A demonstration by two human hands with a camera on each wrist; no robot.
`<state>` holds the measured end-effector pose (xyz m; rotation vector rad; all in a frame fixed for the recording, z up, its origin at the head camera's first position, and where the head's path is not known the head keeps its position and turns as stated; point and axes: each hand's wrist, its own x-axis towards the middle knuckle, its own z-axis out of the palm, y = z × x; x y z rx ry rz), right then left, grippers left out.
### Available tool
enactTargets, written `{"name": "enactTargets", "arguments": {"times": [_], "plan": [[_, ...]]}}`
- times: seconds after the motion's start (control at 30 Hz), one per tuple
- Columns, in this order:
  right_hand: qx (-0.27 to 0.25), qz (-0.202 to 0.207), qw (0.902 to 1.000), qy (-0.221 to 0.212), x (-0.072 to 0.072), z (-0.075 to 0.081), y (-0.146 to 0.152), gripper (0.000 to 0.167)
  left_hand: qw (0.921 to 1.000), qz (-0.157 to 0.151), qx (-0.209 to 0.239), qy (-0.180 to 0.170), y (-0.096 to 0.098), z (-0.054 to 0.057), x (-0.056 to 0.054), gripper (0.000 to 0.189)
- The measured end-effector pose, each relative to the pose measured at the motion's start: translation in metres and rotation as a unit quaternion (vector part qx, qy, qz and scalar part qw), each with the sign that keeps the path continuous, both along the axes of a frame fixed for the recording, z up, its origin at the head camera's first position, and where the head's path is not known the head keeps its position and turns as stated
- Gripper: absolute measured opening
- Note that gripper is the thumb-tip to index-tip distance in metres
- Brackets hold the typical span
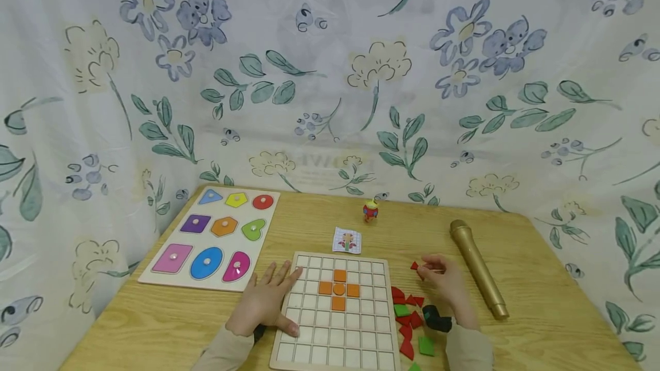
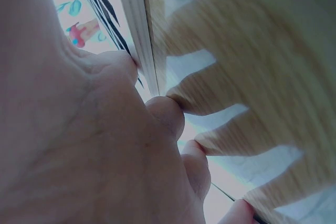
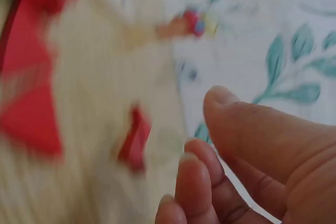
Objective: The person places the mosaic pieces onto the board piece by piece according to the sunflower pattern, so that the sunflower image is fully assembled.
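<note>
Head cam: wide, forward-down at wooden table (image 1: 304,219) and floral curtain (image 1: 330,39). Left wrist: tight, along left hand (image 1: 265,302). Right wrist: close, past right hand (image 1: 448,282); shares toy figurine (image 1: 370,210) with head.

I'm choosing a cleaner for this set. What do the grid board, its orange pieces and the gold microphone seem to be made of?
The grid board looks like matte wood or fibreboard, judging by its pale cells and tan rim. The orange pieces may be painted wood or plastic: fairly matte, evenly coloured. The gold microphone has a metallic sheen, so metal or metallic-coated plastic.
</note>
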<state>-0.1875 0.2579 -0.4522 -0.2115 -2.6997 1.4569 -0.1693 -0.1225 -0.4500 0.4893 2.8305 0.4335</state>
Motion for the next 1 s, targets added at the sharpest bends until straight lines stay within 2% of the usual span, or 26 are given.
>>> {"name": "enactTargets", "arguments": {"times": [0.13, 0.3, 0.53, 0.8, 1.0], "plan": [[0.038, -0.011, 0.9991, -0.012, 0.000, -0.008, 0.014, 0.036, 1.0000, 0.000, 0.001, 0.001, -0.001, -0.001, 0.000, 0.120], [0.056, -0.018, 0.9977, -0.033, 0.000, -0.014, 0.015, 0.037, 1.0000, 0.000, 0.001, 0.000, -0.001, -0.001, 0.000, 0.121], [0.101, -0.022, 0.9943, -0.027, 0.003, -0.018, 0.010, 0.029, 1.0000, -0.001, -0.001, -0.004, 0.000, 0.004, 0.002, 0.121], [0.105, 0.005, 0.9942, -0.021, 0.003, -0.017, 0.013, 0.023, 1.0000, 0.002, -0.001, -0.004, 0.001, 0.007, 0.003, 0.120], [0.068, 0.021, 0.9974, -0.010, 0.003, -0.018, 0.013, 0.017, 0.9999, -0.001, 0.005, -0.010, 0.000, 0.004, 0.001, 0.122]]}}
